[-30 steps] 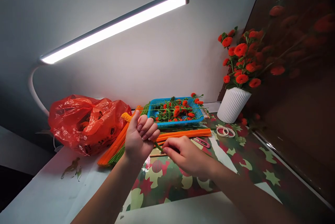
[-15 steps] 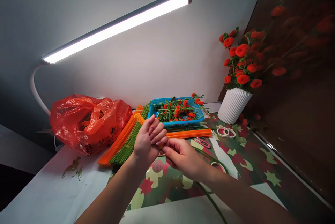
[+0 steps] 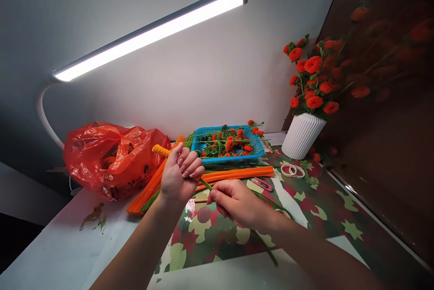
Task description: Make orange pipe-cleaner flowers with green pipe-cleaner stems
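Note:
My left hand (image 3: pixel 183 173) is closed around a yellow-orange coiled chenille stem (image 3: pixel 161 150), whose ridged end pokes out past the thumb toward the upper left. From the little-finger side of that fist a green pipe-cleaner stem (image 3: pixel 206 184) runs to my right hand (image 3: pixel 233 200). The right thumb and fingers pinch this green stem, and a green length trails below the hand over the patterned mat. How coil and stem join is hidden inside the left fist. Behind the left hand lie bundles of orange pipe cleaners (image 3: pixel 145 197).
A blue basket (image 3: pixel 233 160) holds orange flowers with green stems. The red plastic bag (image 3: pixel 111 159) sits at left beneath a lit lamp (image 3: pixel 152 32). At right are a white vase (image 3: pixel 303 136) of orange flowers, tape rings (image 3: pixel 288 170) and pink thread snips (image 3: pixel 261 184).
My left hand has slid left and slightly down, away from my right hand. Green stem now shows between them, and the coil's end has moved left. My right hand stays nearly in place.

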The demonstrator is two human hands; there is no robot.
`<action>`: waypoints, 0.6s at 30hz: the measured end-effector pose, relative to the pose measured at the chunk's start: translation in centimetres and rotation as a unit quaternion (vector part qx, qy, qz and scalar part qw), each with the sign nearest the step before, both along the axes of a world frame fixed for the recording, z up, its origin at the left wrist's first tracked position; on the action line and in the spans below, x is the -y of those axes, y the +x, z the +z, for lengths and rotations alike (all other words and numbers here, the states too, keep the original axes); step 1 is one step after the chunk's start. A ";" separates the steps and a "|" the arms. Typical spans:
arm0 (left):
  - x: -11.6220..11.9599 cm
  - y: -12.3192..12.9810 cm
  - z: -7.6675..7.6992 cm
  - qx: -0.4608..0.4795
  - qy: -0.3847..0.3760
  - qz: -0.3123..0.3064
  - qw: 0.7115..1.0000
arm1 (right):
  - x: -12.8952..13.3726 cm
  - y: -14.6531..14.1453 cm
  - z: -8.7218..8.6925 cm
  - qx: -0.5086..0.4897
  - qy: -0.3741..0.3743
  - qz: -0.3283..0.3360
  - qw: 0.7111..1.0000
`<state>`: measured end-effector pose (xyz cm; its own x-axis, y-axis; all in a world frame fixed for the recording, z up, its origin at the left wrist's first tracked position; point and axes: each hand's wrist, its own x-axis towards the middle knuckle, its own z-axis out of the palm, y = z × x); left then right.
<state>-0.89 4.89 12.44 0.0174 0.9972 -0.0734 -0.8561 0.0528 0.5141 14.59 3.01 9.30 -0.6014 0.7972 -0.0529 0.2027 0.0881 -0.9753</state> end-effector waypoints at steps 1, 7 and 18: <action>0.1 0.4 -0.1 0.002 0.000 -0.005 1.000 | 0.0 0.0 0.0 -0.011 -0.006 -0.002 1.000; 0.3 1.8 -1.0 -0.006 -0.020 -0.048 0.999 | -0.2 0.0 -0.3 -0.042 -0.063 -0.001 0.997; -0.8 -1.3 0.1 -0.015 0.010 0.056 0.998 | 0.1 0.2 0.9 0.012 -0.106 0.056 0.993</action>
<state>-2.16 5.68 12.55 -0.0955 0.9941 -0.0522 -0.8399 -0.0523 0.5402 14.82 2.89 10.21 -0.6824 0.6944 -0.2283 0.2272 -0.0954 -0.9692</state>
